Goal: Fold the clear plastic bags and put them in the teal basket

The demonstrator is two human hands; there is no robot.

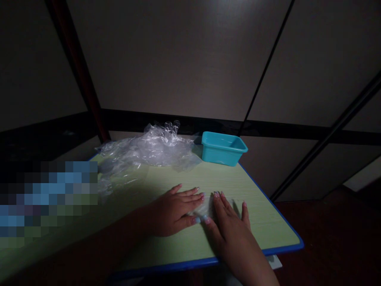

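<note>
A piece of thin clear plastic film (204, 207) lies on the table, partly covered by both hands; its exact kind is hard to make out. My left hand (177, 208) rests flat on its left part, fingers stretched to the right. From the right, my right hand (228, 222) lies on the other side of the film with its fingers spread and pointing away from me. The two thumbs nearly meet at the film's near side. Neither hand grips anything.
A heap of crumpled clear plastic (154, 147) lies along the back of the light-green table (178, 254), which has a blue edge. Right of the heap stands a turquoise plastic basket (222, 155). Dark wall panels (178, 59) rise behind. A blurred-out area covers the left.
</note>
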